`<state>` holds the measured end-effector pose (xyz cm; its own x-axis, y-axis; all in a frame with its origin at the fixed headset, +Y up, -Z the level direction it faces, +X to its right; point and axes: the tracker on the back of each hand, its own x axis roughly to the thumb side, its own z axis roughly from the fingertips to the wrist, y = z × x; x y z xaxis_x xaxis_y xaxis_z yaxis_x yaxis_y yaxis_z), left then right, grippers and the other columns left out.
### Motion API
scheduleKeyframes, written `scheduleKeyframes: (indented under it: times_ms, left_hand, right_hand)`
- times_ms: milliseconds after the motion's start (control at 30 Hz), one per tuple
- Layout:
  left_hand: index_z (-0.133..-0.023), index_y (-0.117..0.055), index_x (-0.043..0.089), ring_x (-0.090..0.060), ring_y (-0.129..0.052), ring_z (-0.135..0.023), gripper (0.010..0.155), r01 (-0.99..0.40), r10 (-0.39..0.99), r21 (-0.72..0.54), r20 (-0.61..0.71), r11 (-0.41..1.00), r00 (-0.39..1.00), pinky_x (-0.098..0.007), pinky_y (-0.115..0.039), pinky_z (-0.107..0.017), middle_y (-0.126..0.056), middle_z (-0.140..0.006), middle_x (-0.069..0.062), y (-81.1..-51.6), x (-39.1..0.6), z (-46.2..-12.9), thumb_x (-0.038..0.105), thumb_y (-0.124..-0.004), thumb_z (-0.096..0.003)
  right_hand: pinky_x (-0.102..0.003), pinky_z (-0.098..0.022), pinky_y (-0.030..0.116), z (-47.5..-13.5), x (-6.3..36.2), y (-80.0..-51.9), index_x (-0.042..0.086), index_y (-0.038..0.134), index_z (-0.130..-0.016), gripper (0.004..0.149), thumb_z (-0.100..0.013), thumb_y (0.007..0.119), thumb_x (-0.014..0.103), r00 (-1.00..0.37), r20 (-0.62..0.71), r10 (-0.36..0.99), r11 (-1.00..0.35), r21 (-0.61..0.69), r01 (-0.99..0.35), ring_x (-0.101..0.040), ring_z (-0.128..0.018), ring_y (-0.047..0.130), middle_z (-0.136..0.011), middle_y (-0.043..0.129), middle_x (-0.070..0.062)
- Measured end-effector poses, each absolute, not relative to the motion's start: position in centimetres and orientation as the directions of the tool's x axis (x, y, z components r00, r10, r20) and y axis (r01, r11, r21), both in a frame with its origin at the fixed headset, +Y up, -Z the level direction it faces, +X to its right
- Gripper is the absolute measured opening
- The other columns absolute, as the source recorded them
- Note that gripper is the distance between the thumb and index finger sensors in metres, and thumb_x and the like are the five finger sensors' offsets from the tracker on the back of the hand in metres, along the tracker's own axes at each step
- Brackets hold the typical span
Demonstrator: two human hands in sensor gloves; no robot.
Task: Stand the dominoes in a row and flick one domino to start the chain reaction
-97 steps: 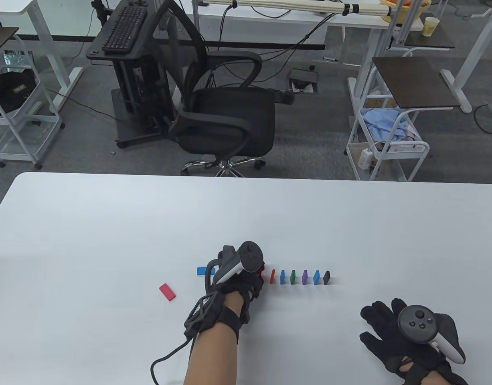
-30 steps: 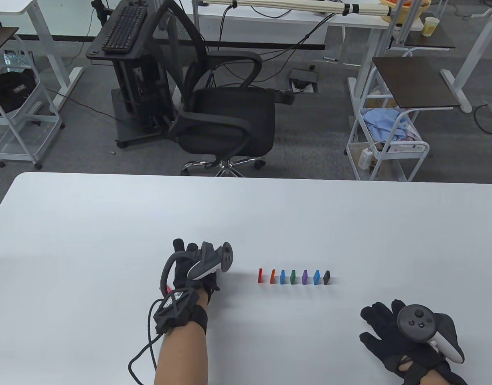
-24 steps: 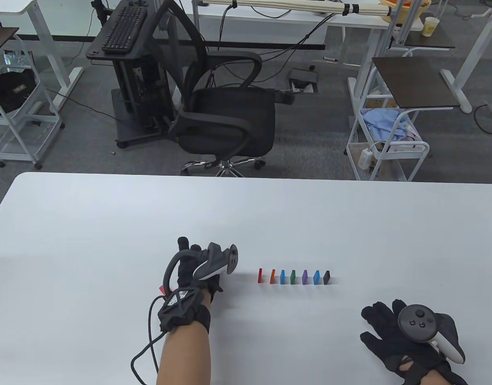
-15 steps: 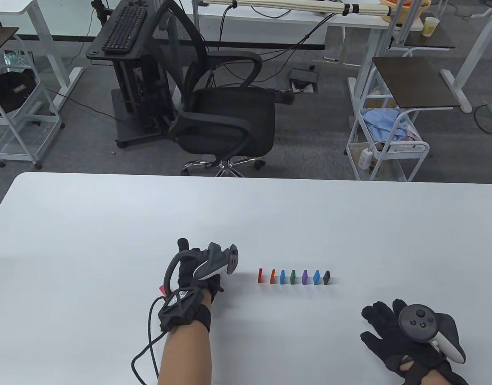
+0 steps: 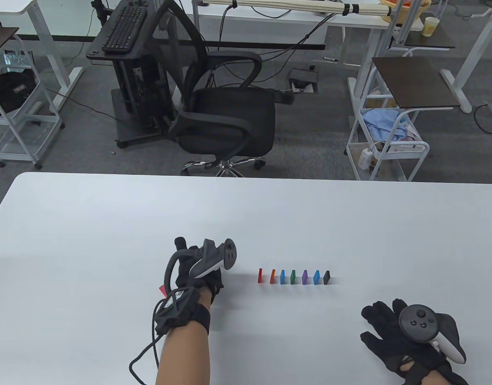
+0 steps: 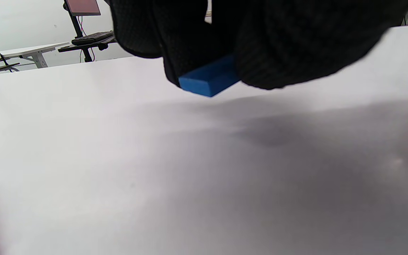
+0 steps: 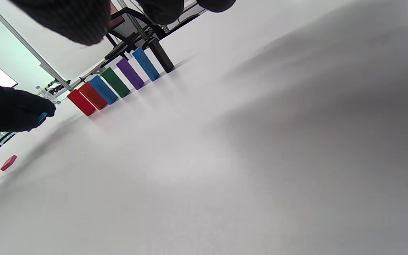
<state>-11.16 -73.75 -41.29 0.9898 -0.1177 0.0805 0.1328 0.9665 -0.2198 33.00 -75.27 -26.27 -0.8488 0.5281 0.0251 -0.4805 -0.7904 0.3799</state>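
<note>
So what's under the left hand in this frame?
The left hand pinches a blue domino in its fingers, just above the white table. A red domino peeks out beside the wrist, mostly covered.

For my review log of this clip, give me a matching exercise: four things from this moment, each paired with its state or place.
Things:
1. blue domino
2. black domino
3. flat red domino
4. right hand

States:
A. standing at the row's right end
B. lying on the table by the left hand
C. pinched in the left hand's fingers
D. resting open on the table

Pairs: 1-C, 2-A, 3-B, 4-D
</note>
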Motion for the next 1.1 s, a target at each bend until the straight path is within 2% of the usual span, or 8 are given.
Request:
scheduleKeyframes:
  times_ms: [400,733,1100]
  left_hand:
    - [-0.09,-0.07,0.029,-0.03,-0.074,-0.095,0.056,-0.006,0.026,-0.169,0.113,0.986,0.993,-0.073,-0.02,-0.07,-0.091,-0.088,-0.006,-72.0,-10.1,-41.0,0.041,-0.09,-0.0396]
    - [-0.091,-0.067,0.028,-0.029,-0.07,-0.097,0.056,-0.196,0.225,-0.202,0.13,0.96,0.966,-0.073,-0.017,-0.07,-0.088,-0.091,-0.005,-72.5,-8.7,-41.0,0.038,-0.089,-0.0408]
    - [-0.092,-0.064,0.027,-0.029,-0.068,-0.098,0.056,-0.293,0.33,-0.235,0.136,0.927,0.934,-0.073,-0.016,-0.069,-0.086,-0.094,-0.005,-74.2,-8.1,-40.8,0.035,-0.088,-0.0422]
  right_hand:
    - [-0.064,-0.068,0.0,-26.3,32.9,-75.3,0.026,0.038,-0.105,0.065,-0.053,0.068,0.053,-0.847,0.034,0.531,-0.791,0.38,-0.48,-0.045,-0.095,-0.01,-0.116,0.022,-0.013]
    - [-0.064,-0.068,0.0,-26.2,32.8,-75.4,0.026,0.038,-0.105,0.065,-0.053,0.067,0.053,-0.846,0.036,0.531,-0.789,0.384,-0.479,-0.045,-0.095,-0.01,-0.116,0.021,-0.013]
    - [-0.064,-0.068,0.0,-26.2,32.7,-75.5,0.026,0.038,-0.105,0.065,-0.053,0.067,0.053,-0.847,0.037,0.53,-0.788,0.39,-0.476,-0.045,-0.095,-0.01,-0.116,0.022,-0.013]
